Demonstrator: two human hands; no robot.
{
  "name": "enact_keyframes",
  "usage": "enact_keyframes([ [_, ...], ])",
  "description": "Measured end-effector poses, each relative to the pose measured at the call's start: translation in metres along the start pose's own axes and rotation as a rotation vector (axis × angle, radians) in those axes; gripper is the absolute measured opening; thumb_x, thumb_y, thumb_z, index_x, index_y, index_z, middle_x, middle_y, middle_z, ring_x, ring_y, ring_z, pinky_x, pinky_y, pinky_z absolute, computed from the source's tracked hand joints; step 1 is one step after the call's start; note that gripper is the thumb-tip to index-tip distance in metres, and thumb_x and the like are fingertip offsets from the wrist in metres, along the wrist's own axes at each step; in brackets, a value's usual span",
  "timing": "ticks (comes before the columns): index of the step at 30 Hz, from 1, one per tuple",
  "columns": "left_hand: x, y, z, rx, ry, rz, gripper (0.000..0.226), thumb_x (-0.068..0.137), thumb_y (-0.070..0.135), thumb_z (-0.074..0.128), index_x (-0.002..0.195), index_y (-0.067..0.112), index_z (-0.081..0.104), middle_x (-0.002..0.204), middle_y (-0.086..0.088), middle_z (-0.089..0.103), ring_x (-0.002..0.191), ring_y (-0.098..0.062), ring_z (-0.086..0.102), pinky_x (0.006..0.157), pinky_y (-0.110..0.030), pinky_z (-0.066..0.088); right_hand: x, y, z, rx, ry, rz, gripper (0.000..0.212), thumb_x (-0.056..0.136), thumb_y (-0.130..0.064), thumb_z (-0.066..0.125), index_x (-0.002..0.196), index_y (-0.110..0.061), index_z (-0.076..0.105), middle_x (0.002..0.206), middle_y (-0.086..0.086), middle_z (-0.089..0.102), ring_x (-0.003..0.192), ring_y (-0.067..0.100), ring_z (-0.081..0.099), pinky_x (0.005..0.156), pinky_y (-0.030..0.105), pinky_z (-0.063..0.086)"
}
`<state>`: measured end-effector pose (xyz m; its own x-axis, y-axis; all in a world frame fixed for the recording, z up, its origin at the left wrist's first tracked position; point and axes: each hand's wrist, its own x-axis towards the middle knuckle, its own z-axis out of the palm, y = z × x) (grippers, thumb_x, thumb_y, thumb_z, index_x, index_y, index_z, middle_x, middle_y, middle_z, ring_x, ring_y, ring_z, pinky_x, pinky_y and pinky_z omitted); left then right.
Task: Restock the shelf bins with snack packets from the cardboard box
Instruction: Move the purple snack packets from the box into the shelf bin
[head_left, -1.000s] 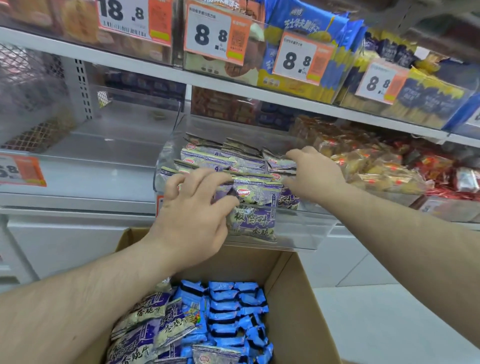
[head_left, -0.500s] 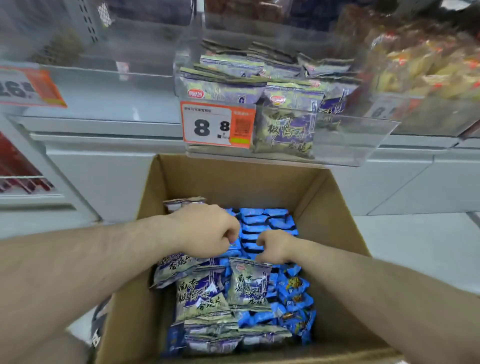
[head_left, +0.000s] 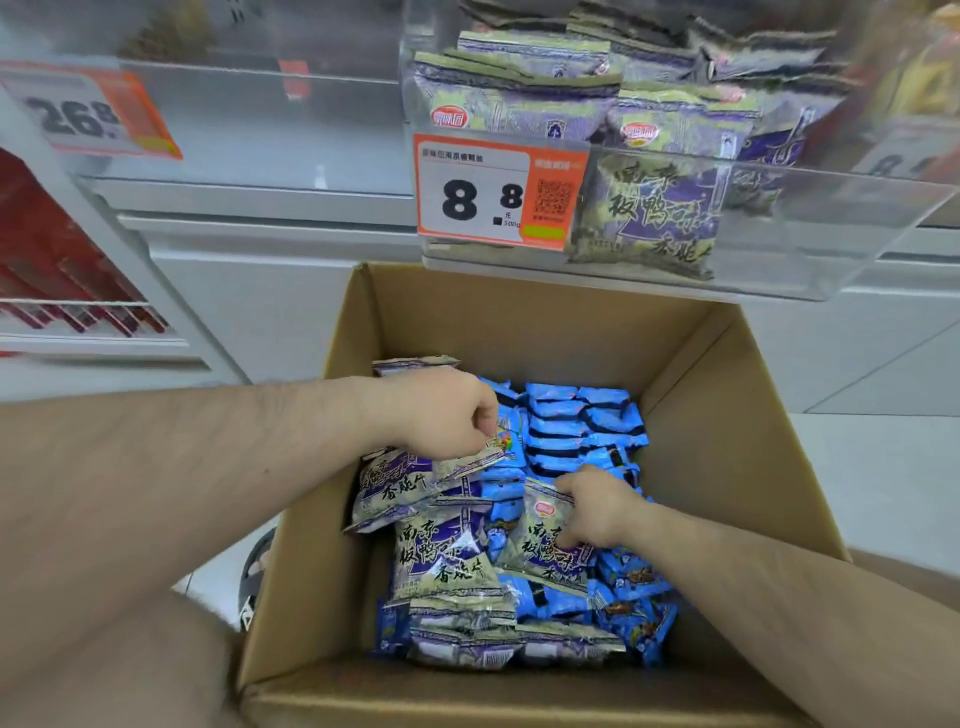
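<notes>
An open cardboard box (head_left: 727, 415) sits below the shelf, holding purple-green snack packets and blue packets (head_left: 576, 421). My left hand (head_left: 441, 415) is closed on the top edge of a purple-green packet (head_left: 400, 483) at the box's left side. My right hand (head_left: 597, 506) pinches another purple-green packet (head_left: 545, 545) near the middle of the box. A third purple-green packet (head_left: 441, 556) lies between them. Above, the clear shelf bin (head_left: 779, 244) holds a stack of the same purple-green packets (head_left: 519, 83).
An orange-and-white price tag (head_left: 498, 192) reading 8.8 hangs on the bin's front. A clear bin with a 26.8 tag (head_left: 88, 114) stands to the left. Red goods (head_left: 47, 270) fill a lower left shelf. White floor (head_left: 857, 467) lies right of the box.
Both hands left the shelf bin and dropped into the box. My right hand moved down onto a purple-green packet and gripped it; my left hand closed on another packet.
</notes>
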<state>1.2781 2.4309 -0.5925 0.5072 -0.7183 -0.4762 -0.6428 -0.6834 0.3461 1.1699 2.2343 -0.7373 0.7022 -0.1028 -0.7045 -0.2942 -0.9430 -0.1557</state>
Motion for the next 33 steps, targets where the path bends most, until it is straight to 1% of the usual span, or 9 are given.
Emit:
enact_keyframes([
  [5,-0.001,-0.011,-0.01,-0.083,0.045,-0.051,0.013,0.087,0.026,0.06,0.1,0.027,0.062,0.088,0.014,0.061,0.087,-0.013,0.062,0.083,-0.029,0.051,-0.017,0.014,-0.045,0.086,0.139,-0.039,0.047,0.08,-0.035,0.077,0.117,-0.011,0.06,0.102,0.009,0.068,0.092,0.028,0.065,0.077,0.037,0.055],
  [10,-0.008,-0.008,-0.017,-0.362,0.051,-0.069,0.063,0.077,0.046,0.076,0.129,0.025,0.046,0.113,0.009,0.058,0.098,-0.011,0.059,0.09,-0.024,0.046,-0.041,-0.028,-0.096,0.884,0.042,-0.33,0.036,0.076,-0.017,0.082,0.105,-0.003,0.065,0.097,0.027,0.068,0.08,0.031,0.061,0.072,0.046,0.049],
  [13,-0.016,-0.014,-0.022,-0.622,-0.084,-0.092,0.053,0.075,0.027,0.083,0.119,0.014,0.056,0.105,-0.002,0.072,0.092,-0.022,0.071,0.087,-0.039,0.056,-0.041,-0.053,-0.099,1.297,-0.191,-0.457,0.048,0.074,-0.02,0.076,0.117,-0.003,0.062,0.109,0.021,0.064,0.098,0.033,0.059,0.093,0.051,0.044],
  [16,-0.024,-0.024,-0.032,-0.519,-0.044,-0.116,0.047,0.074,0.022,0.083,0.113,0.014,0.058,0.099,-0.003,0.074,0.086,-0.022,0.073,0.081,-0.044,0.059,-0.024,-0.055,-0.071,1.582,-0.282,-0.208,0.037,0.084,-0.036,0.056,0.111,-0.012,0.064,0.11,0.012,0.066,0.101,0.029,0.06,0.091,0.044,0.044],
  [19,-0.027,-0.031,-0.037,-0.337,0.091,-0.146,0.046,0.073,0.029,0.084,0.108,0.018,0.057,0.098,0.004,0.07,0.086,-0.015,0.069,0.079,-0.034,0.056,-0.01,-0.064,-0.023,1.109,-0.124,0.257,0.05,0.093,-0.05,0.049,0.122,-0.01,0.055,0.11,0.011,0.065,0.087,0.023,0.062,0.08,0.034,0.044],
  [22,-0.028,-0.035,-0.039,-0.328,0.145,-0.164,0.046,0.072,0.032,0.085,0.106,0.019,0.057,0.098,0.007,0.069,0.089,-0.013,0.066,0.081,-0.032,0.053,-0.016,-0.091,0.004,0.757,-0.357,0.314,0.079,0.085,-0.069,0.052,0.143,-0.017,0.038,0.13,0.011,0.056,0.093,0.022,0.06,0.084,0.036,0.047],
  [24,-0.028,-0.036,-0.039,-0.347,0.122,-0.167,0.045,0.071,0.031,0.085,0.105,0.019,0.058,0.098,0.006,0.07,0.09,-0.014,0.067,0.085,-0.035,0.054,-0.019,-0.107,0.011,0.728,-0.341,0.26,0.086,0.082,-0.068,0.058,0.146,-0.015,0.035,0.139,0.012,0.051,0.1,0.023,0.057,0.087,0.037,0.05],
  [28,-0.024,-0.037,-0.037,-0.359,0.13,-0.131,0.046,0.073,0.034,0.084,0.108,0.018,0.059,0.1,0.005,0.07,0.093,-0.015,0.067,0.088,-0.036,0.053,-0.02,-0.113,0.014,0.842,-0.2,0.233,0.077,0.084,-0.034,0.075,0.142,-0.001,0.036,0.141,0.015,0.05,0.119,0.029,0.055,0.096,0.038,0.051],
  [33,-0.011,-0.039,-0.034,-0.498,0.207,-0.077,0.035,0.082,0.039,0.073,0.109,0.021,0.059,0.1,0.006,0.072,0.089,-0.012,0.069,0.088,-0.036,0.055,-0.039,-0.06,-0.028,0.971,-0.146,0.211,0.079,0.078,-0.023,0.081,0.141,-0.003,0.038,0.124,0.01,0.049,0.082,0.016,0.047,0.062,0.025,0.039],
])
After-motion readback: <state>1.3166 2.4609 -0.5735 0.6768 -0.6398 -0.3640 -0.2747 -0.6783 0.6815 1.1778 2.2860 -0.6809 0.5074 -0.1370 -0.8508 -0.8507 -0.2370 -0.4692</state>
